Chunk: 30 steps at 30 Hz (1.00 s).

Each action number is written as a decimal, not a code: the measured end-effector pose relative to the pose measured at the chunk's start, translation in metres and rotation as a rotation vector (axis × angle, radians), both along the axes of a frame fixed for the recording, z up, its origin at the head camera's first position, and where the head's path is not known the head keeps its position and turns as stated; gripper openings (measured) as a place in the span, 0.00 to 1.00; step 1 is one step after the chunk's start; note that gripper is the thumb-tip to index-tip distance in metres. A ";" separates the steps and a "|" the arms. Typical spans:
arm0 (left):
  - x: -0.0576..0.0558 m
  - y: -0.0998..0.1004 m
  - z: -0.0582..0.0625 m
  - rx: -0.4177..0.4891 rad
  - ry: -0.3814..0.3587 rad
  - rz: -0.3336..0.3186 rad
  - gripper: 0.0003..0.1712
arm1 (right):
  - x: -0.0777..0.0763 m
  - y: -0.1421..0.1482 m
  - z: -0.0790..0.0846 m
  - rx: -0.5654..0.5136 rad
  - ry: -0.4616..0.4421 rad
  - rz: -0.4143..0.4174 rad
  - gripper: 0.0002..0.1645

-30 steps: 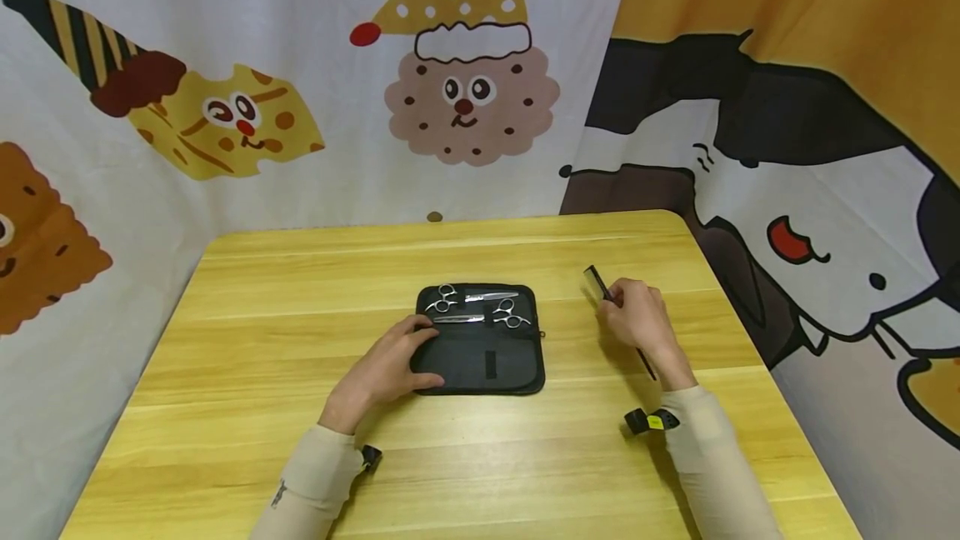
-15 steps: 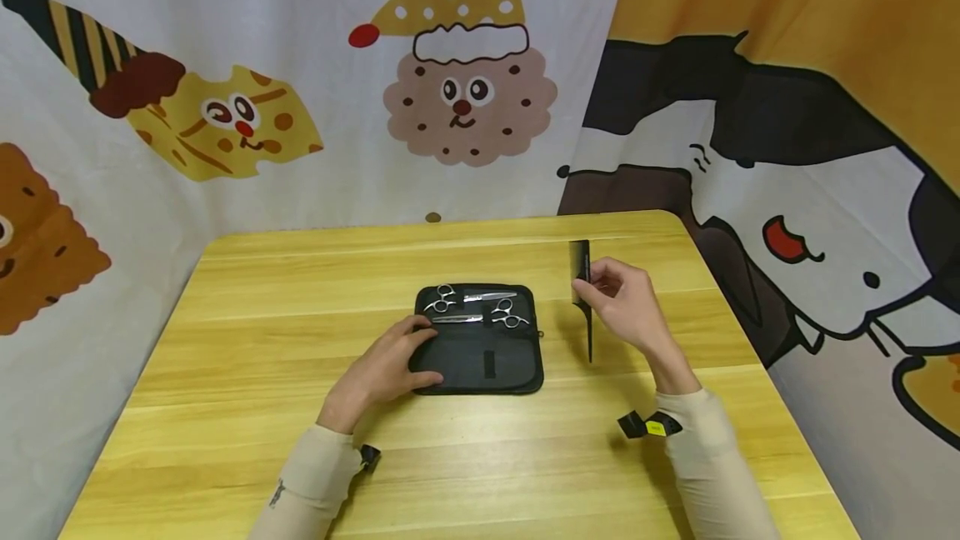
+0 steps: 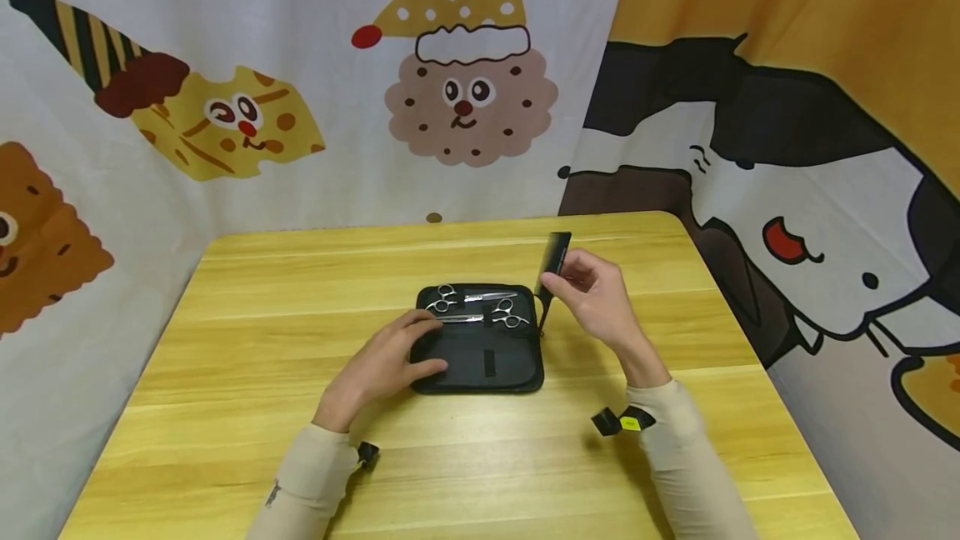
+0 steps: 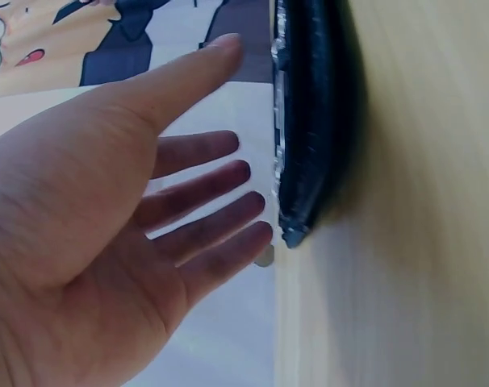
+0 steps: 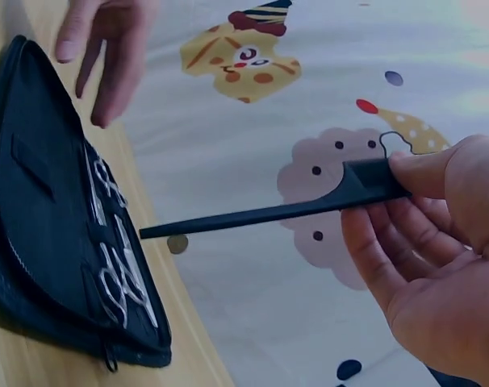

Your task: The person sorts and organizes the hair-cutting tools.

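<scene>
A black tail comb point(image 3: 554, 261) is pinched between the thumb and fingers of my right hand point(image 3: 596, 298). Its toothed end points up, and the thin tail point(image 5: 236, 220) slants down towards the right edge of a black zip case point(image 3: 513, 369). The case lies unfolded on the table, holding two pairs of silver scissors in its upper half: one upper pair point(image 3: 491, 297) and one lower pair point(image 3: 512, 321). At the case's left side is my left hand point(image 3: 384, 363), fingers extended and thumb spread. In the left wrist view a small gap separates its fingertips from the case.
The yellow wood-grain table point(image 3: 262, 340) carries the case. Behind it hangs a white curtain point(image 3: 285, 198) with cartoon prints, and a darker printed curtain point(image 3: 817, 215) runs along the right side. A small strap loop point(image 3: 490, 363) sits in the case's lower half.
My right hand has carried the comb left and up to the case's right edge, turning it from slanting along the table to nearly upright. The left hand has shifted only slightly.
</scene>
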<state>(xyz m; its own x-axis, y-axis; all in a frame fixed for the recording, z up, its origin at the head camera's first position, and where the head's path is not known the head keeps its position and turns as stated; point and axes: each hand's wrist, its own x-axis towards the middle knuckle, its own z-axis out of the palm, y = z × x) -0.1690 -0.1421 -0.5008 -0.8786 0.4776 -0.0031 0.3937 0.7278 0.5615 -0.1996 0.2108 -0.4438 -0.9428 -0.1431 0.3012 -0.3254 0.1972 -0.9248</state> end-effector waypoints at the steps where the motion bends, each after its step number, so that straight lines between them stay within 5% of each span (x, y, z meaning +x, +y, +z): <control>1: 0.000 0.001 0.002 0.020 0.003 -0.003 0.40 | 0.000 -0.002 0.000 -0.013 0.004 0.013 0.06; 13: 0.002 0.010 0.020 0.250 0.073 -0.057 0.36 | 0.000 -0.020 -0.006 -0.111 0.121 0.104 0.06; 30: 0.000 0.023 0.038 0.372 0.091 -0.100 0.32 | 0.000 -0.018 -0.009 -0.073 0.146 0.221 0.10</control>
<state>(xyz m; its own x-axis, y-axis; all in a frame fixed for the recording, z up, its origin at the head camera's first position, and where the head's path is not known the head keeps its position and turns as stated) -0.1690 -0.1189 -0.4630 -0.8163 0.5147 0.2620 0.5127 0.4369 0.7391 -0.2000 0.1924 -0.4532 -0.8370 -0.3137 0.4482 -0.4837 0.0415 -0.8742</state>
